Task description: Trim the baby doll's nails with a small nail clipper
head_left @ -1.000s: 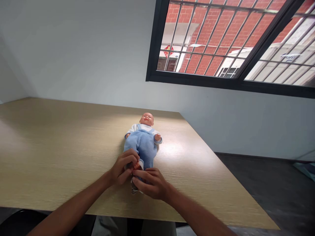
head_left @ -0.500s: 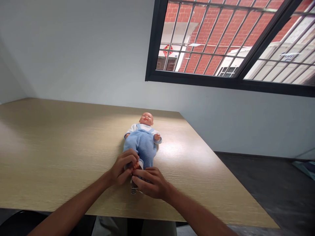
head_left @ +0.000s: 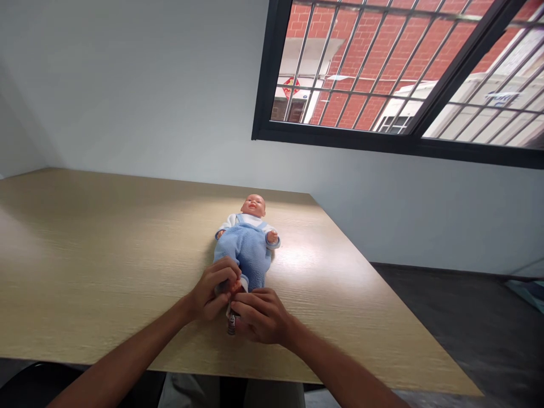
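A baby doll [head_left: 243,243] in light-blue fleece overalls and a white top lies on its back, head away from me. My left hand [head_left: 216,288] is closed around the doll's foot [head_left: 235,287] at the end of one trouser leg. Right beside it, my right hand [head_left: 260,314] pinches a small dark-and-white striped sock [head_left: 232,325] against that foot; the sock's end hangs below my fingers. Both hands touch the doll near its legs, and my fingers hide much of the foot and sock. The doll's other foot is hidden behind my right hand.
The doll rests on a pale wooden table [head_left: 106,243], whose right edge slants toward me. Behind it is a light wall [head_left: 148,85] with a barred, dark-framed window [head_left: 335,134]. A dark chair [head_left: 38,385] stands at the lower left, under the table's front edge.
My right hand's fingers have shifted slightly at the foot, and the striped sock's hanging end looks narrower and a little turned. My left hand and the doll stay in place.
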### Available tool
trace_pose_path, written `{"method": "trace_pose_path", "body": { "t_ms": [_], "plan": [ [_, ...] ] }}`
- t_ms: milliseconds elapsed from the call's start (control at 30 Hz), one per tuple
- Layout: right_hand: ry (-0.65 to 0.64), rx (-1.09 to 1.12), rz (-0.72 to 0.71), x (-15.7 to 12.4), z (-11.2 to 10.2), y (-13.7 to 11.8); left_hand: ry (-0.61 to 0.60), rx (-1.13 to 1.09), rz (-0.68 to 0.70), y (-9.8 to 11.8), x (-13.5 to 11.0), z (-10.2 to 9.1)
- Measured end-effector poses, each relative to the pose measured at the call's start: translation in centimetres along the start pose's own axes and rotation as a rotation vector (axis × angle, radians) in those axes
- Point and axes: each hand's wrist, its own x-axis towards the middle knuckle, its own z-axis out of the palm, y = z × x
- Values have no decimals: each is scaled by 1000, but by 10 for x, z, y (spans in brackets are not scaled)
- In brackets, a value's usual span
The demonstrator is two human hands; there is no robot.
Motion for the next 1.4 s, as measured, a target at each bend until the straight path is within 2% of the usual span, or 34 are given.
{"method": "trace_pose_path", "body": {
  "t_ms": [300,1400],
  "plan": [
    [-42,4,19,3,0,-1,-7,11,3,0,0,0],
    [-14,18,17,1,2,0,-22,49,-26,0,-2,1]
  ]
}}
